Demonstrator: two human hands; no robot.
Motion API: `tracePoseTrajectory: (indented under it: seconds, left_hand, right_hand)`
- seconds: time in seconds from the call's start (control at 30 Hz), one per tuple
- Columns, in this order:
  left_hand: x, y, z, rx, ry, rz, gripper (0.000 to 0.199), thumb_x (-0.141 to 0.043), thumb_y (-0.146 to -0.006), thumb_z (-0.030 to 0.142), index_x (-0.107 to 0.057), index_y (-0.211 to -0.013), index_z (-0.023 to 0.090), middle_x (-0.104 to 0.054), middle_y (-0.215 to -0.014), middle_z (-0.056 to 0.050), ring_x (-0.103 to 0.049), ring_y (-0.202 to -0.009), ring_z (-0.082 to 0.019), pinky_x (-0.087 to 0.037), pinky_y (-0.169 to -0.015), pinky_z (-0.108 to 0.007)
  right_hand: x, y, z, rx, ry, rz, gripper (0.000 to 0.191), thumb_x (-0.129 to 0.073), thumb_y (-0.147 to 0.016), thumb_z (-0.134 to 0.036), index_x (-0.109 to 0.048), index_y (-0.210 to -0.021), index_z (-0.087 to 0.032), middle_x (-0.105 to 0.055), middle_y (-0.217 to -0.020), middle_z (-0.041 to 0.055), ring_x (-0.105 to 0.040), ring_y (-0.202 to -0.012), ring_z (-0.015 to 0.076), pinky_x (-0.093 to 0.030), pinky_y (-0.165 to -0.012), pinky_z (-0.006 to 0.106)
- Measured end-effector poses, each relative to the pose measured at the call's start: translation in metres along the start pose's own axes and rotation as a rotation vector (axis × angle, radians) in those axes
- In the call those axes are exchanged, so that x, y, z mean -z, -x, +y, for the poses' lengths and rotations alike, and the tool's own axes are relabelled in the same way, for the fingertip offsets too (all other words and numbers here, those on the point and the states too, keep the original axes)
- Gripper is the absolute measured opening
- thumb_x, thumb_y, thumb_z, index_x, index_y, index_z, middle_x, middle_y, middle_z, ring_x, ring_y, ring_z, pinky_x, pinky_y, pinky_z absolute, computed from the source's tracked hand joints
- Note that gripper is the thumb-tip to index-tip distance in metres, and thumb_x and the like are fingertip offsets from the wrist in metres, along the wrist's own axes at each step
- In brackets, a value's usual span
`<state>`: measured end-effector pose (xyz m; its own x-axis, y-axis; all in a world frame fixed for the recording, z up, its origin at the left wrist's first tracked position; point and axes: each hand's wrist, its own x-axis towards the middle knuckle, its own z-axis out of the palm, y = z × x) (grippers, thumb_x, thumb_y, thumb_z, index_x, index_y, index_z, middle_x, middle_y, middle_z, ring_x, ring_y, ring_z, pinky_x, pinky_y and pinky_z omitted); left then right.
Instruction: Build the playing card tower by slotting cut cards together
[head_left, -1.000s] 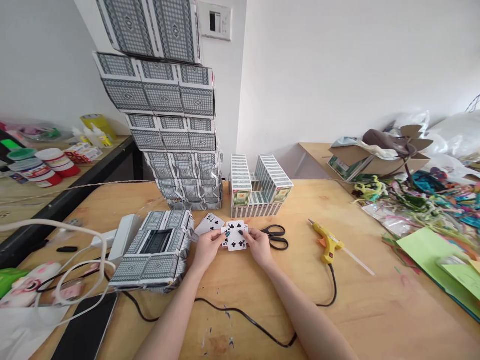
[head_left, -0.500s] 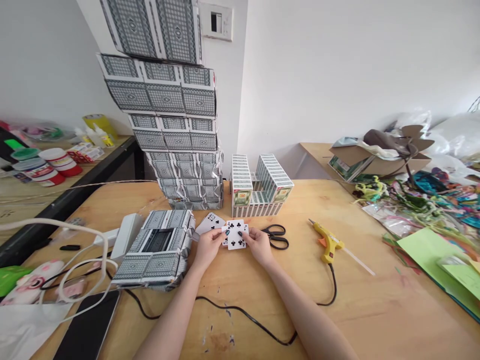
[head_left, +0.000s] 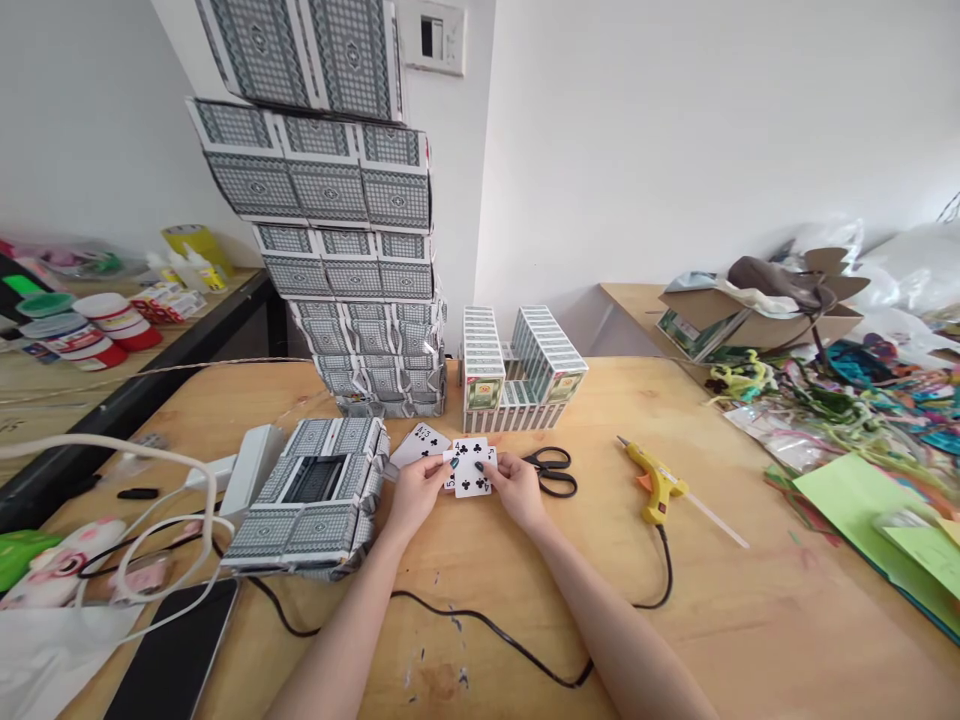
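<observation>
Two overlapping playing cards (head_left: 472, 470) are held between my hands, a four of clubs on top of a five. My left hand (head_left: 418, 492) pinches their left side, and my right hand (head_left: 519, 490) pinches the right. Behind my left hand, more loose playing cards (head_left: 421, 440) lie face up on the table. Black-handled scissors (head_left: 555, 470) rest just right of my right hand, which partly hides them. To the left of my left forearm lies a flat block of folded cards (head_left: 315, 500) with a rectangular opening in its top.
A tall stepped tower of cards (head_left: 330, 190) stands behind the table's left half. Several stacked card boxes (head_left: 517, 375) stand at the back. A yellow glue gun (head_left: 656, 485) lies right, its black cord (head_left: 480, 620) crossing in front. A phone (head_left: 176, 650) lies front left.
The hands and cards stay in almost the same place. The view has shifted very slightly.
</observation>
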<state>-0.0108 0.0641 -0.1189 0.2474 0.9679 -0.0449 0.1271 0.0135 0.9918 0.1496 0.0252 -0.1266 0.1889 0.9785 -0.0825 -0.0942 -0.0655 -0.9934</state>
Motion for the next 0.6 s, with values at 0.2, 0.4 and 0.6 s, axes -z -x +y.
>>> tracePoseTrajectory:
  seconds: [0.2, 0.4, 0.6]
  left_hand:
    - [0.002, 0.001, 0.003, 0.063, 0.124, -0.037, 0.034, -0.059, -0.068, 0.038, -0.066, -0.092, 0.015, -0.069, -0.083, -0.005, -0.063, -0.075, -0.021, -0.052, -0.063, -0.031]
    - [0.006, 0.005, 0.009, 0.173, 0.365, -0.169, 0.036, -0.062, -0.067, 0.036, -0.065, -0.097, 0.015, -0.067, -0.094, -0.007, -0.063, -0.080, -0.022, -0.052, -0.069, -0.037]
    - [0.003, 0.005, 0.011, 0.188, 0.364, -0.163, 0.036, -0.067, -0.063, 0.033, -0.066, -0.094, 0.015, -0.067, -0.096, -0.006, -0.062, -0.084, -0.021, -0.048, -0.081, -0.038]
  right_hand:
    - [-0.001, 0.003, -0.005, 0.018, 0.037, 0.019, 0.026, -0.061, -0.068, -0.041, -0.059, -0.073, -0.015, -0.065, -0.063, 0.0034, -0.058, -0.056, 0.0174, -0.043, -0.052, 0.026]
    - [0.001, 0.003, -0.008, 0.043, 0.021, 0.041, 0.025, -0.061, -0.067, -0.040, -0.057, -0.070, -0.016, -0.063, -0.060, 0.0016, -0.056, -0.054, 0.0154, -0.042, -0.051, 0.025]
    - [0.000, 0.006, -0.007, 0.115, 0.104, 0.092, 0.025, -0.058, -0.070, -0.041, -0.054, -0.066, -0.016, -0.056, -0.055, -0.0002, -0.048, -0.048, 0.0117, -0.038, -0.047, 0.023]
